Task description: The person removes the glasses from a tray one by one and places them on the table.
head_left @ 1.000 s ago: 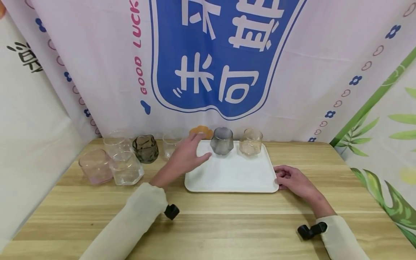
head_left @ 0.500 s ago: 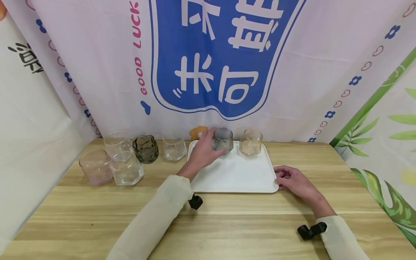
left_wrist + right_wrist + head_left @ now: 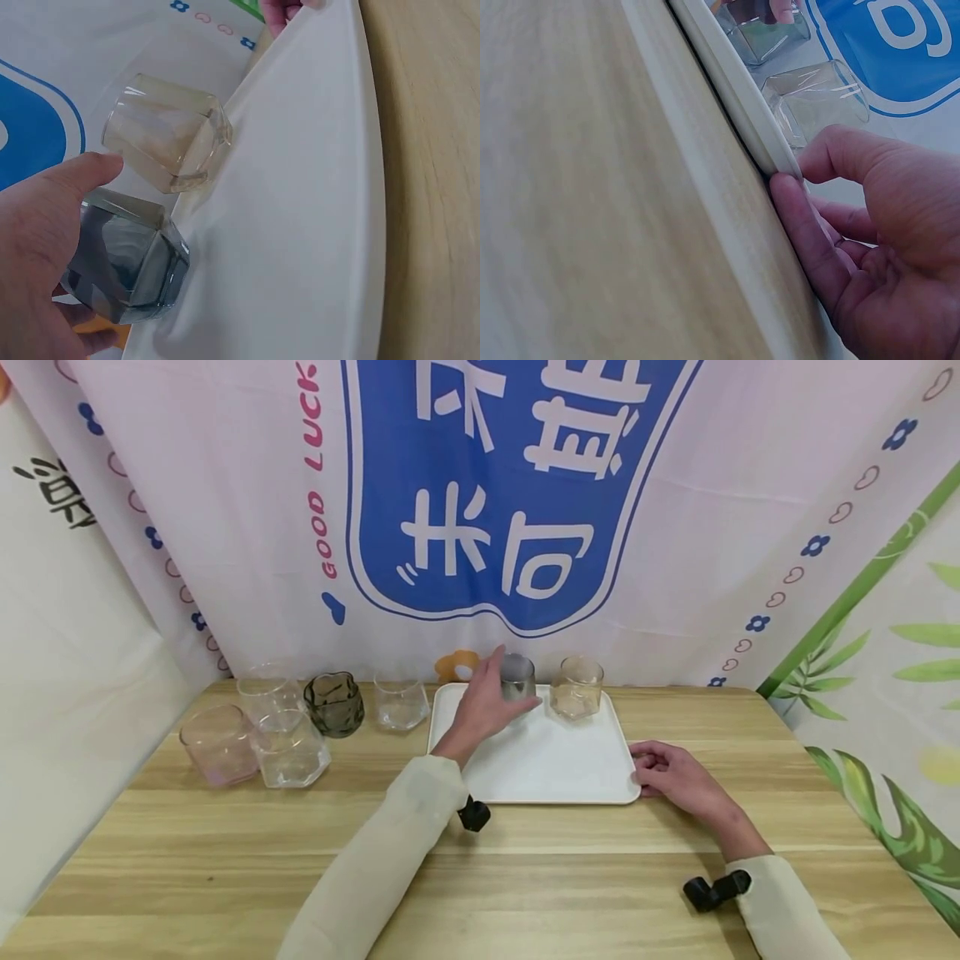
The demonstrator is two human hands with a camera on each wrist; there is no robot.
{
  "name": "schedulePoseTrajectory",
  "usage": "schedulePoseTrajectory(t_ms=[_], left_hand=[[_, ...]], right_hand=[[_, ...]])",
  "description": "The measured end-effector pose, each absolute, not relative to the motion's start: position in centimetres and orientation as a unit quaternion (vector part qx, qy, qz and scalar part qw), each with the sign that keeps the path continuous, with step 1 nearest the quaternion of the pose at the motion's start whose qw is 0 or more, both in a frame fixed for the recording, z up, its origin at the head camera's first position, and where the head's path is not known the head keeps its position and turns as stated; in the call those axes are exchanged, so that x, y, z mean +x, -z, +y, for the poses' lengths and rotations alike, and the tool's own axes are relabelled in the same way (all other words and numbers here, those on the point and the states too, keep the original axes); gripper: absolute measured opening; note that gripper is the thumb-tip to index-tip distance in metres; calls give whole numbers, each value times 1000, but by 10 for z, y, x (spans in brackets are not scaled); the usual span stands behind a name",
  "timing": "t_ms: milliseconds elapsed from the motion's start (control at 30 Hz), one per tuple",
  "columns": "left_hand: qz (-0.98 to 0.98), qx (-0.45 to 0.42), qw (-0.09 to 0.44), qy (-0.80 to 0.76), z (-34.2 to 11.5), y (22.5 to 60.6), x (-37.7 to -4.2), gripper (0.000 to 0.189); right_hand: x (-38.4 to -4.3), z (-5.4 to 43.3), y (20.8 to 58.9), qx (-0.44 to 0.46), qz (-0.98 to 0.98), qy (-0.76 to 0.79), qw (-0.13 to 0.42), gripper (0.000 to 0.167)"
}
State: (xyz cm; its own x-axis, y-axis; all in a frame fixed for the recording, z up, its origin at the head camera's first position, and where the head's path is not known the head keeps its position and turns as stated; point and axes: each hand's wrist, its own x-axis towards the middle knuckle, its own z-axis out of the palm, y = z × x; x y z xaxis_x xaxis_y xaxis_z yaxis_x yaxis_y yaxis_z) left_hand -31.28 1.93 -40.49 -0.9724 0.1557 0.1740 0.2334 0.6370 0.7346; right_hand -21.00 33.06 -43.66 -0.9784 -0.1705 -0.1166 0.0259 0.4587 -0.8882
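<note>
My left hand reaches around the near left side of a grey faceted glass, which stands on a white tray. Its thumb extends past the glass, and the other fingers lie partly hidden behind it. The thumb and index finger are spread in a wide V in the head view. To the right on the tray stands an amber-tinted glass. With thumb and fingers, my right hand pinches the tray's right edge near the front corner; the right wrist view shows the thumb above and a finger below the rim.
Left of the tray stand a clear glass, a dark wavy glass, a pink glass, another clear glass and one more clear glass behind. A printed cloth hangs along the table's back edge.
My left hand has moved right, from beside the tray's left edge to around the grey glass, bringing the clear glass behind it into view. The right hand keeps its hold on the tray.
</note>
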Motion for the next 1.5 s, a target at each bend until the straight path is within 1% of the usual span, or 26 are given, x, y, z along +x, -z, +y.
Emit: schedulePoseTrajectory(t_ms=[367, 800, 1000, 1167, 1500], left_hand=[[-914, -96, 52, 392, 22, 409, -317, 96], [-911, -95, 49, 399, 20, 406, -313, 92], [-909, -108, 55, 398, 17, 404, -309, 91], [-909, -124, 51, 396, 15, 397, -302, 92], [-907, -163, 32, 387, 1, 373, -276, 89]], right_hand=[[-211, 329, 435, -42, 846, 523, 98, 49], [-210, 330, 434, -42, 842, 527, 103, 50], [-211, 331, 436, -40, 845, 525, 99, 49], [-210, 330, 436, -39, 845, 524, 101, 48], [-209, 329, 434, -41, 847, 521, 98, 49]])
